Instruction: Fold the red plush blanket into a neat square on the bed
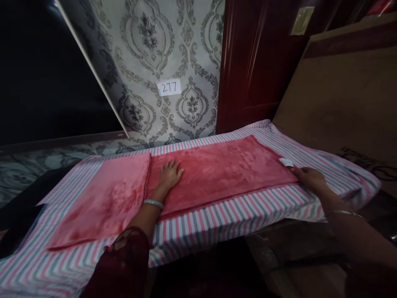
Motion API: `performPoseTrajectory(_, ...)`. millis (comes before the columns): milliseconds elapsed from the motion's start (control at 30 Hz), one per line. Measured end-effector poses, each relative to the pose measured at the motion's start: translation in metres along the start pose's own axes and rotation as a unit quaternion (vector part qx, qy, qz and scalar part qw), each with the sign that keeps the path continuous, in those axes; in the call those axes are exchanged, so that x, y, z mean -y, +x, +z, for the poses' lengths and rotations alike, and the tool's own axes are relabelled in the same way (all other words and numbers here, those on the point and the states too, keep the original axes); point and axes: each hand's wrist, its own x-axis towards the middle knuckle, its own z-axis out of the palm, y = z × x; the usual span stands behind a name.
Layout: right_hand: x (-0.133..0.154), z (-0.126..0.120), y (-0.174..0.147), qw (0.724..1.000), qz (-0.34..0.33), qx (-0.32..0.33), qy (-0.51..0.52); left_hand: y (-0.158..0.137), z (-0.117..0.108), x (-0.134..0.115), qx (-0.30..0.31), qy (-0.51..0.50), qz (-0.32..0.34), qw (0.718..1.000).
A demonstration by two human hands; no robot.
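A pink plush blanket (223,174) lies folded in a long flat strip on a striped cloth. Its left section (102,198) is paler, with an edge running front to back beside my left wrist. My left hand (170,174) rests flat on the blanket just right of that edge, fingers spread. At the front right corner, my right hand (310,180) has its fingers closed on the blanket's edge. A small white tag (285,162) sticks out close to those fingertips. The underside of the right-hand grip is hidden.
The striped cloth (192,231) covers a narrow table and hangs over its front edge. Behind is a patterned wall with a paper label (169,87) reading 277. A dark screen (52,74) stands at left, a large cardboard box (347,91) at right, beside a dark red door (248,62).
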Motion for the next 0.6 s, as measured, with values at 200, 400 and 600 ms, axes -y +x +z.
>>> performPoseTrajectory(200, 0.003, -0.001, -0.014, 0.999, 0.018, -0.006, 0.028, -0.049, -0.002, -0.013, 0.005, -0.011, 0.119, 0.993)
performPoseTrajectory(400, -0.012, 0.009, -0.009, 0.992, 0.04, -0.036, 0.114, -0.084, 0.011, -0.024, 0.066, -0.027, 0.127, 0.989)
performPoseTrajectory(600, -0.04, 0.05, 0.02, 0.989, 0.037, -0.126, 0.064, -0.089, -0.015, -0.007, 0.061, -0.078, 0.126, 0.987)
